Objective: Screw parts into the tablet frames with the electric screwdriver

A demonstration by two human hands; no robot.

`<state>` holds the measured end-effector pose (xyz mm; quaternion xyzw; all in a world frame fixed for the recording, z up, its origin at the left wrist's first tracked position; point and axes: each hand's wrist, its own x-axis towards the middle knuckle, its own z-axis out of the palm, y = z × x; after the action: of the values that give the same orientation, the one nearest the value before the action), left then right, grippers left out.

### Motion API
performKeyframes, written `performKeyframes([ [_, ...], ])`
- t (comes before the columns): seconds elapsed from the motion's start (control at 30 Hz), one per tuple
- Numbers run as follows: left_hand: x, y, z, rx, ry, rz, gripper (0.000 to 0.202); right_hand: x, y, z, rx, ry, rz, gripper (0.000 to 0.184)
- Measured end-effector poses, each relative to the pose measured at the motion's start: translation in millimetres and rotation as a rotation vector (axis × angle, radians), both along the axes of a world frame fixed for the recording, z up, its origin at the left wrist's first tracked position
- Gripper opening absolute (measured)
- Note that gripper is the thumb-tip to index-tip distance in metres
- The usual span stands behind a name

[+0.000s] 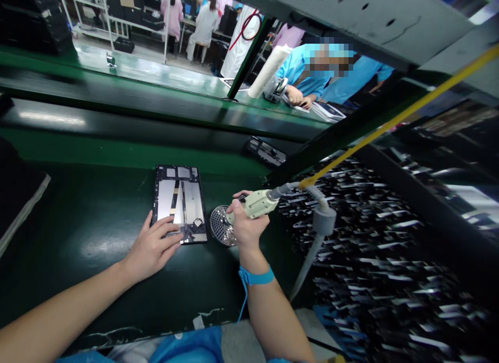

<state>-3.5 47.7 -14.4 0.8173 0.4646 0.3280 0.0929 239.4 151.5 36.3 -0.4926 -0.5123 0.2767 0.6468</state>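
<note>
1. While the left hand (156,244) lies unclenched on the open tablet (188,201), left of frame centre, the right hand (248,225) clasps a driver (257,203), tip unclear
2. Likely light, stiff, fragile inside; best held by its rim

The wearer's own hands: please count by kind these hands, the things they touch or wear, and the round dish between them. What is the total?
Left hand and right hand: 2
Open tablet: 1
Power tool: 1
Blue wristband: 1
Round dish: 1
Total: 6
</note>
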Motion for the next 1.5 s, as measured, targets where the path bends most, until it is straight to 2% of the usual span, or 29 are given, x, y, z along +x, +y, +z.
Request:
performKeyframes([
  [1.1, -0.8, -0.7, 0.2, 0.001, 0.02, 0.006, 0.023, -0.7, -0.9, 3.8, -0.024, -0.002, -0.01, 0.023],
  [1.5, -1.0, -0.7, 0.5, -0.007, 0.009, 0.003, 0.023, 1.1, 0.8, -0.8, -0.016, 0.001, -0.019, 0.028],
])
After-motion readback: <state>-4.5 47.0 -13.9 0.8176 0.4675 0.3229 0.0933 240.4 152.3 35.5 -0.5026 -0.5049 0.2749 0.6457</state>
